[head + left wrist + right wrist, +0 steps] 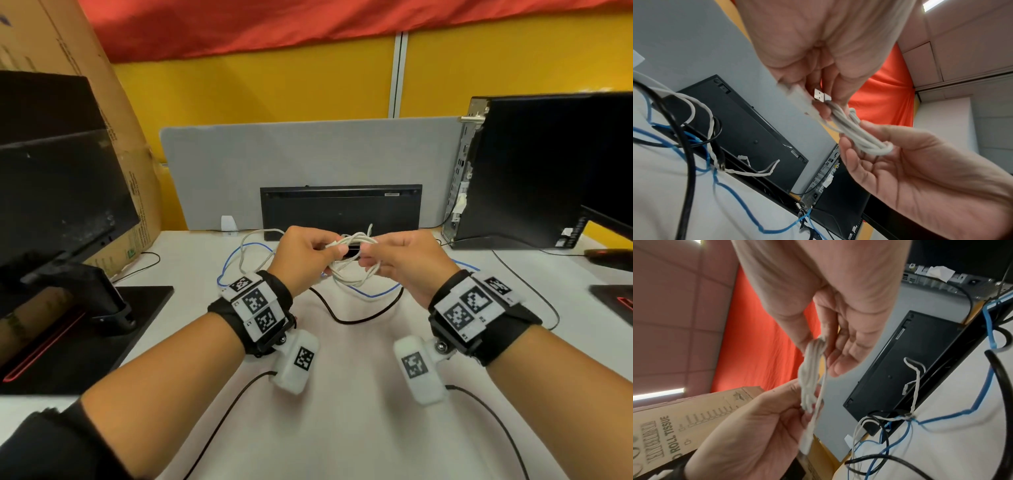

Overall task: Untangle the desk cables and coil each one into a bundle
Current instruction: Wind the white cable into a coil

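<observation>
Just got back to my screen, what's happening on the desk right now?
A person holds a partly coiled white cable above the desk, left hand pinching the end with the USB plug and right hand pinching the other end of the loops. A blue cable and a black cable lie loose below, not yet coiled. A black keyboard leans on the grey divider.

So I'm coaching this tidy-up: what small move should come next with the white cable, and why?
Probably wrap the loose tail around the white cable bundle. The left hand pinches the plug end, the right hand holds the loops, and more white cable trails onto the desk.
</observation>
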Demonstrator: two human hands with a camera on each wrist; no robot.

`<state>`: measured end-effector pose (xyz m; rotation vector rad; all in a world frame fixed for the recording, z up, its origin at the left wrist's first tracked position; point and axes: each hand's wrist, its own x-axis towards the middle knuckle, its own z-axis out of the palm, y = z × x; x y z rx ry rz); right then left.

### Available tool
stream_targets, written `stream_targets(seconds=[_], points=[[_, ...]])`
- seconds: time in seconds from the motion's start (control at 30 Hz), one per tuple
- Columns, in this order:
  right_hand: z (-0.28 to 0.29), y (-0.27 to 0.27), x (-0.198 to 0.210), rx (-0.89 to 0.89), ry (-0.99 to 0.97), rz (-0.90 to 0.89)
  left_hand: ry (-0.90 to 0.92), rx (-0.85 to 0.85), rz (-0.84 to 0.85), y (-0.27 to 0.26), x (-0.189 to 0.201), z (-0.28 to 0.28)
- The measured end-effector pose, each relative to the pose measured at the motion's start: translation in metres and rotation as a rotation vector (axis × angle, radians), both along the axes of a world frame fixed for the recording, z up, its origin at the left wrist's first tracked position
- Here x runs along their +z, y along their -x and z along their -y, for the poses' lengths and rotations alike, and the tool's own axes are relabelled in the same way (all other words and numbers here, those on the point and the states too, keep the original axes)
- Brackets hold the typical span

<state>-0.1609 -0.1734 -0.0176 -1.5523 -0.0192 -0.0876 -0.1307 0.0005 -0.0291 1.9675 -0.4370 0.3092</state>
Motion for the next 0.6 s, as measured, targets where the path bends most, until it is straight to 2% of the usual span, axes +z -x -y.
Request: stream_targets(seconds=[0.1,0.3,0.4,0.5,0.6], points=[[-0.0013,0.0007,-0.0041,0.015,-0.075,-0.025,0.002,-0.025,-0.008,0.0011,-0.0015,0.0005],[-0.003,0.0012,0.0013,0.159,-0.502,-0.181,-0.048,-0.117,-0.056,0.0031,0.0002,-0.0041],[-0.0042,0.0012,0.0036,0.206,-0.603,-0.19,-0.094,-0.139,-0.061,0.0041,0.0012,-0.006],[-0.0074,0.0029,0.0021,0.218,-0.475,-0.088,-0.138,-0.16,-0.06,0.0058,0.0005,-0.0057],[-0.0061,0.0028,-0.002,0.107,-0.087,0.104,-0.163,-0.155,-0.077,0.0073,-0.0014,-0.004]])
